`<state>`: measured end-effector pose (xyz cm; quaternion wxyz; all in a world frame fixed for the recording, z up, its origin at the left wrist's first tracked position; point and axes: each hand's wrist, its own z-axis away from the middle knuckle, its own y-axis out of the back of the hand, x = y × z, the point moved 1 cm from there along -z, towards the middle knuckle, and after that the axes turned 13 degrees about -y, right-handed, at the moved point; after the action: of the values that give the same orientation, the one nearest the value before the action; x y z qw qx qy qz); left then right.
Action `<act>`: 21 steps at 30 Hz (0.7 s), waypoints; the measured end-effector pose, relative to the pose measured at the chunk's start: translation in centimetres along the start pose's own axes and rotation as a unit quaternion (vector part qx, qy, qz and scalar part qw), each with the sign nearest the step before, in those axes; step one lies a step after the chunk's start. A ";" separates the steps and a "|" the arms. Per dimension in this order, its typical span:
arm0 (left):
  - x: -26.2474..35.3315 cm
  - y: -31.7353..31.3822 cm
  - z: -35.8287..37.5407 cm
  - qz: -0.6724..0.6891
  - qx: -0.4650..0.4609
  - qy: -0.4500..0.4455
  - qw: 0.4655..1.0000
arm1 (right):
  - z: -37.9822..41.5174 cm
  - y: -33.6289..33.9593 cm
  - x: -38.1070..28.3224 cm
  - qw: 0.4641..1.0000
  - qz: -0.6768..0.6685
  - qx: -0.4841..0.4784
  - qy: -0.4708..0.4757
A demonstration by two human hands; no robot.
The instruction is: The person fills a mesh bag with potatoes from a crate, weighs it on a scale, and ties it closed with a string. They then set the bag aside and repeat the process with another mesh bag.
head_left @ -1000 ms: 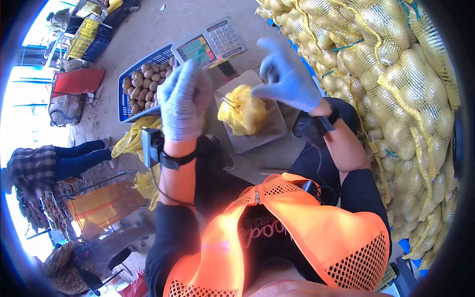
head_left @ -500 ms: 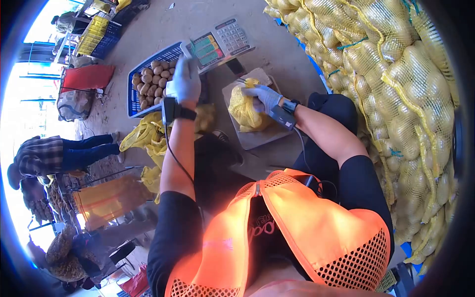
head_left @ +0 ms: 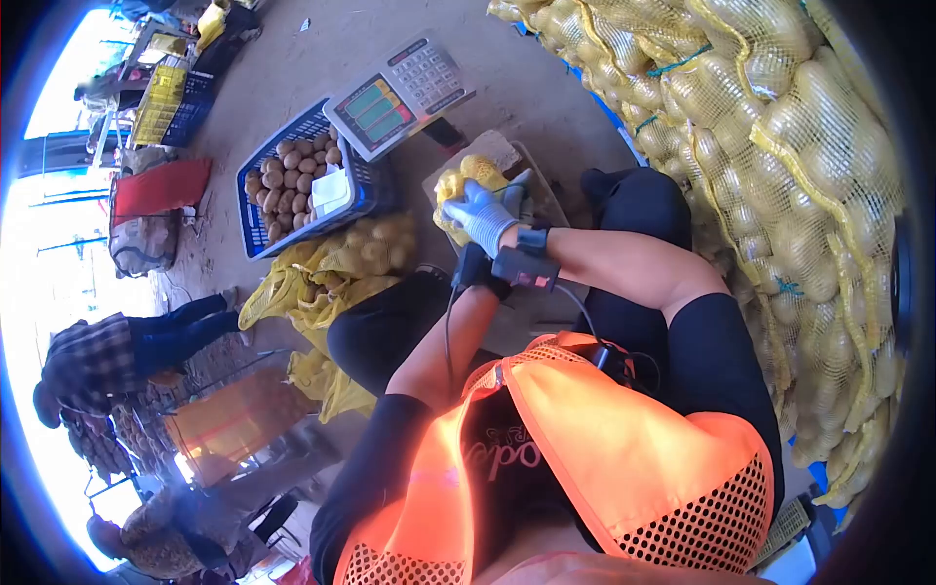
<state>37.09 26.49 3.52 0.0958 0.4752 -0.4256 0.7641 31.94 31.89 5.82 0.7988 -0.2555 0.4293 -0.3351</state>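
Observation:
A yellow mesh bag (head_left: 450, 185) with round brown produce sits on the scale platform (head_left: 548, 190). My right hand (head_left: 483, 216), in a pale grey-blue glove, has its fingers closed round the bag. My left hand (head_left: 522, 193) is beside it at the bag's near right side, mostly hidden behind my right hand and wrist, so its grip is unclear. Beyond the bag stands the scale's display and keypad (head_left: 400, 96). A blue crate (head_left: 255, 222) of brown round produce is to the left, with a white item (head_left: 331, 192) lying on top.
Filled yellow mesh sacks (head_left: 780, 195) are stacked along the right. More yellow mesh bags (head_left: 322, 278) lie left of my knees. At the far left are a person in a checked shirt (head_left: 88, 353), a red cloth-covered load (head_left: 161, 190) and a yellow crate (head_left: 161, 102).
My left hand has moved from the blue crate to the yellow mesh bag, beside my right hand. The white item now lies uncovered in the crate. The view has shifted slightly.

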 end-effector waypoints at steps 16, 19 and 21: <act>18.7 -8.3 -3.4 -0.835 -0.078 -0.178 0.515 | 5.1 -0.4 -0.3 0.726 0.619 0.103 0.282; 12.0 -5.4 -8.6 -0.908 -0.189 -0.039 0.372 | -0.2 4.3 6.4 0.765 0.528 0.023 0.369; 12.0 -5.4 -8.8 -0.884 -0.169 -0.035 0.434 | -2.1 4.4 5.9 0.808 0.561 0.003 0.180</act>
<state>28.05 33.23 14.63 0.7826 0.5931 0.1033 0.1581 33.88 30.04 -1.31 0.7572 0.0968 0.6327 0.1300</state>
